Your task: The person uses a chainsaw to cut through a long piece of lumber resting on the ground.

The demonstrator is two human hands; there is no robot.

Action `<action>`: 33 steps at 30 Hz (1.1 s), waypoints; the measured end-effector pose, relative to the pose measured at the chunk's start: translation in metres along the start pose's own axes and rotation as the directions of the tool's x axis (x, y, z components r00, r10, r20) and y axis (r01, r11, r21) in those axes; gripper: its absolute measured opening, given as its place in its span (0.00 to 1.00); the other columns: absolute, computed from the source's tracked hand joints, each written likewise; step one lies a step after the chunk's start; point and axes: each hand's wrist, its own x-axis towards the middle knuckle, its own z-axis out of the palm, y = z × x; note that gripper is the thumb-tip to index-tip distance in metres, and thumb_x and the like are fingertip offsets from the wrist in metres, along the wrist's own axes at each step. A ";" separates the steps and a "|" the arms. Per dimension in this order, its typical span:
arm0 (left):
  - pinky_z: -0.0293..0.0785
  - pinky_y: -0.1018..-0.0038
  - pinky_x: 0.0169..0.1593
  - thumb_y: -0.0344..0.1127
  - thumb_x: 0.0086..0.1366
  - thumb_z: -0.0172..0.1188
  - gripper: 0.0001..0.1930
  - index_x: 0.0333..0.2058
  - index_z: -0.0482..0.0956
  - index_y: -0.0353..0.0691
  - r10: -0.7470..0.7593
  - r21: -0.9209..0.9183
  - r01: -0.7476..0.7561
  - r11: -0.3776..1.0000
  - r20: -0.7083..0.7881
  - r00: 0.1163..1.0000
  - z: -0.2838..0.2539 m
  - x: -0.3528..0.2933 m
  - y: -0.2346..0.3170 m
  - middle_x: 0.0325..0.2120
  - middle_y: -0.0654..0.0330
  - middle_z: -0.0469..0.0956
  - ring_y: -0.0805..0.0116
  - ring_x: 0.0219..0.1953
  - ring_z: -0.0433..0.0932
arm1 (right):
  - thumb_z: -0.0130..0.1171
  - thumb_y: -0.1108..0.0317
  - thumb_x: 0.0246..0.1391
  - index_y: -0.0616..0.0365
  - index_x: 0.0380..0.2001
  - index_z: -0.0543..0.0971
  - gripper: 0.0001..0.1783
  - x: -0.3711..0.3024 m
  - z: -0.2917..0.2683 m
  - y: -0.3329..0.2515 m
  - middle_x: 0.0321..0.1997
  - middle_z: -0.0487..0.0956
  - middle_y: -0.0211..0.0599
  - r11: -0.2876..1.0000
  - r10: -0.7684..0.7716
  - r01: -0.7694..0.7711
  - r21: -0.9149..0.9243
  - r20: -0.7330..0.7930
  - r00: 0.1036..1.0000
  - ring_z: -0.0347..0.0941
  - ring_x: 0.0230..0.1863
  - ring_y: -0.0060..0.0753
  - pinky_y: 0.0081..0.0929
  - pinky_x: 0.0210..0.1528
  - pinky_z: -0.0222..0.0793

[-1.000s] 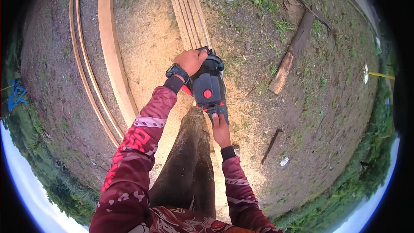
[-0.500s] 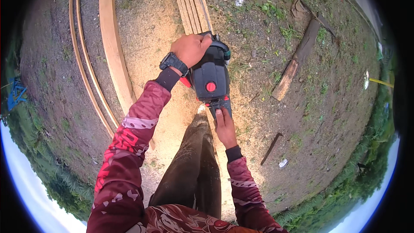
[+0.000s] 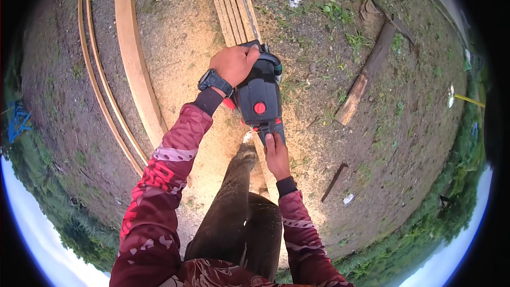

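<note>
A black chainsaw (image 3: 258,94) with red parts sits in the middle of the view, over a pale timber with several long parallel cuts (image 3: 234,8). Its bar points away from me along the timber's right side. My left hand (image 3: 234,65), with a black watch at the wrist, is closed round the front handle. Behind the body, my right hand (image 3: 277,157) grips the rear handle, thumb on top; the trigger is hidden under the fingers. Below the saw, the near part of the timber shows beside my dark trouser leg (image 3: 226,202).
Sawdust (image 3: 186,74) covers the ground around the timber. On the left lie a wide plank (image 3: 133,48) and two thin strips (image 3: 95,74). To the right are a dark, split log (image 3: 366,72) and a thin dark piece (image 3: 334,182). Grass patches and litter dot the soil.
My legs have shifted, one knee now bulging further right. The planks on the left appear slightly further left in view. Both hands keep their hold on the chainsaw.
</note>
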 end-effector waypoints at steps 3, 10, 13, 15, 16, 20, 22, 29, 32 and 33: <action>0.75 0.53 0.32 0.60 0.70 0.49 0.29 0.28 0.86 0.41 -0.024 -0.010 0.024 1.000 0.033 0.999 -0.005 0.009 -0.012 0.23 0.45 0.81 0.41 0.28 0.81 | 0.44 0.50 0.73 0.63 0.51 0.74 0.24 0.004 0.007 -0.013 0.23 0.72 0.33 0.999 0.001 -0.001 -0.050 0.001 1.000 0.67 0.23 0.25 0.31 0.28 0.63; 0.75 0.53 0.31 0.60 0.70 0.49 0.28 0.30 0.87 0.44 0.005 -0.021 -0.005 1.000 0.004 1.000 0.000 0.017 -0.022 0.22 0.46 0.80 0.42 0.27 0.80 | 0.44 0.50 0.73 0.63 0.50 0.74 0.24 0.013 0.019 -0.010 0.21 0.71 0.34 0.996 -0.059 0.057 -0.063 -0.031 0.998 0.67 0.22 0.27 0.32 0.27 0.63; 0.76 0.54 0.31 0.61 0.70 0.50 0.27 0.31 0.88 0.45 0.000 -0.016 0.000 1.000 0.017 1.000 0.004 0.021 -0.026 0.21 0.47 0.80 0.43 0.27 0.81 | 0.44 0.50 0.73 0.63 0.50 0.74 0.24 0.016 0.022 -0.011 0.21 0.71 0.34 0.999 -0.031 0.030 -0.041 -0.026 0.999 0.67 0.22 0.28 0.33 0.27 0.63; 0.76 0.54 0.31 0.60 0.70 0.50 0.26 0.32 0.88 0.46 -0.015 -0.017 0.015 1.000 0.026 1.000 0.009 0.020 -0.030 0.21 0.48 0.81 0.43 0.26 0.81 | 0.42 0.46 0.72 0.59 0.56 0.71 0.28 0.020 0.020 -0.014 0.39 0.81 0.61 0.995 0.083 -0.078 -0.062 0.080 0.993 0.77 0.41 0.69 0.52 0.42 0.70; 0.77 0.54 0.32 0.60 0.70 0.50 0.26 0.32 0.88 0.46 -0.019 -0.017 0.020 1.000 0.019 1.000 0.013 0.020 -0.030 0.22 0.48 0.81 0.43 0.27 0.81 | 0.42 0.46 0.72 0.59 0.56 0.71 0.28 0.022 0.021 -0.010 0.39 0.81 0.61 0.995 0.085 -0.080 -0.066 0.078 0.993 0.77 0.41 0.69 0.52 0.42 0.70; 0.78 0.54 0.34 0.61 0.69 0.50 0.26 0.33 0.88 0.46 -0.033 -0.007 0.033 0.999 0.052 0.998 0.016 0.029 -0.032 0.24 0.47 0.82 0.42 0.29 0.82 | 0.41 0.46 0.72 0.59 0.56 0.72 0.27 0.030 0.022 -0.002 0.40 0.80 0.62 0.996 0.058 -0.055 -0.067 0.048 0.997 0.77 0.43 0.70 0.53 0.43 0.70; 0.78 0.54 0.35 0.60 0.70 0.49 0.27 0.34 0.88 0.45 -0.004 -0.014 0.004 1.000 0.042 0.999 0.009 0.042 -0.029 0.25 0.46 0.82 0.42 0.30 0.82 | 0.41 0.46 0.72 0.58 0.55 0.72 0.27 0.038 0.025 -0.008 0.40 0.80 0.62 0.998 0.047 -0.046 -0.036 0.050 0.998 0.76 0.43 0.70 0.54 0.43 0.70; 0.78 0.52 0.41 0.61 0.67 0.47 0.32 0.31 0.86 0.36 0.060 0.008 -0.060 0.998 0.036 0.998 -0.014 0.104 -0.053 0.28 0.41 0.82 0.38 0.34 0.82 | 0.43 0.44 0.71 0.61 0.47 0.74 0.28 0.065 0.027 -0.081 0.37 0.80 0.66 0.993 -0.017 0.015 -0.121 -0.020 1.000 0.74 0.42 0.75 0.60 0.43 0.68; 0.78 0.52 0.42 0.62 0.67 0.47 0.33 0.31 0.86 0.35 0.076 -0.005 -0.076 0.997 0.044 0.996 -0.017 0.108 -0.048 0.29 0.40 0.82 0.37 0.35 0.82 | 0.43 0.44 0.71 0.62 0.45 0.74 0.28 0.057 0.019 -0.091 0.36 0.80 0.67 0.992 0.016 -0.019 -0.125 -0.022 1.000 0.74 0.42 0.76 0.61 0.43 0.67; 0.78 0.52 0.43 0.63 0.67 0.47 0.33 0.31 0.86 0.35 0.077 0.011 -0.078 0.997 0.054 0.996 -0.018 0.108 -0.046 0.30 0.40 0.83 0.37 0.35 0.82 | 0.43 0.44 0.71 0.62 0.45 0.74 0.28 0.055 0.017 -0.093 0.37 0.80 0.67 0.992 0.040 -0.040 -0.116 -0.007 0.999 0.74 0.42 0.76 0.61 0.43 0.67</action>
